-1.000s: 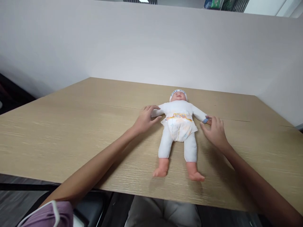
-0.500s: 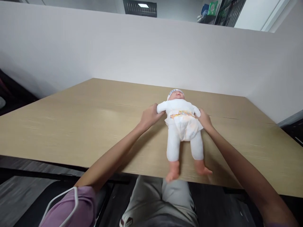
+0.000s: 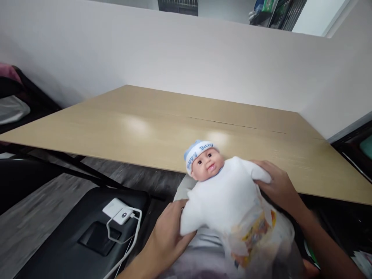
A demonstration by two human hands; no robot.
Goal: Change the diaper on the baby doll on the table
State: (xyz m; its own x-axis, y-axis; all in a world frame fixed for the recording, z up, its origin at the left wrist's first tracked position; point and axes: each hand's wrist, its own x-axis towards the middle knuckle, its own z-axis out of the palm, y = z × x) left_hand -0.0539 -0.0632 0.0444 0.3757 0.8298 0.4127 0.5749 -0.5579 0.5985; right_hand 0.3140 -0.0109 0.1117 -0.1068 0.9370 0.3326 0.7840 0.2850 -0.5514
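Observation:
A baby doll [image 3: 223, 197] in a white outfit and a blue-and-white cap [image 3: 200, 151] is held above my lap, tilted with its head to the upper left. My left hand [image 3: 171, 224] is closed around one of its sleeved arms. Its other arm is gripped by my right hand [image 3: 276, 184]. A diaper [image 3: 258, 232] with a colourful printed band wraps the doll's lower body. The legs are mostly hidden below the frame, though a bit of a foot [image 3: 309, 267] shows near my right forearm.
The wooden table [image 3: 110, 128] stretches ahead to a pale wall [image 3: 180, 58]. At my left, a black chair seat [image 3: 66, 232] bears a white power bank [image 3: 117, 211] with a cable [image 3: 135, 236] and a dark phone [image 3: 99, 237]. Papers [image 3: 362, 261] lie at the lower right.
The doll has come off the table toward me and now hangs over my lap, tilted. Both hands moved with it, keeping hold of its arms. My view has shifted, showing the chair.

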